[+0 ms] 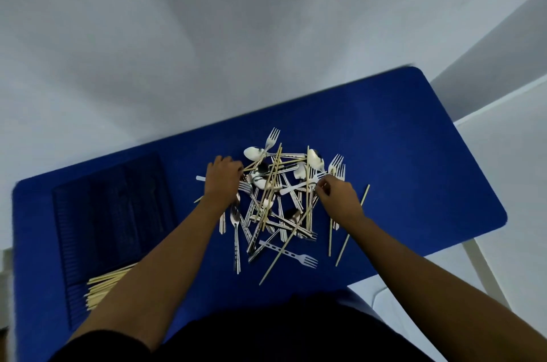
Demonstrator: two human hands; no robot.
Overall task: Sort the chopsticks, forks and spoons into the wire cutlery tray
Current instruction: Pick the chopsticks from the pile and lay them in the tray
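A tangled pile of metal forks, spoons and pale wooden chopsticks (pixel 275 193) lies between both hands on the blue counter (pixel 399 154). The left hand (pixel 222 181) curls its fingers into the pile's edge. The right hand (pixel 337 199) bunches its fingertips at the opposite edge. Whether either hand grips anything cannot be told. Well left of the left hand sits the dark wire cutlery tray (pixel 112 213), with a bundle of wooden chopsticks (pixel 106 284) in its nearest compartment.

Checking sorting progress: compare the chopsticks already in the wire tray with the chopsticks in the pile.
The tray chopsticks lie side by side, roughly parallel; the pile chopsticks cross at many angles. The tray chopsticks sit apart from other cutlery; the pile chopsticks are tangled with forks and spoons. Both are pale, thin sticks.
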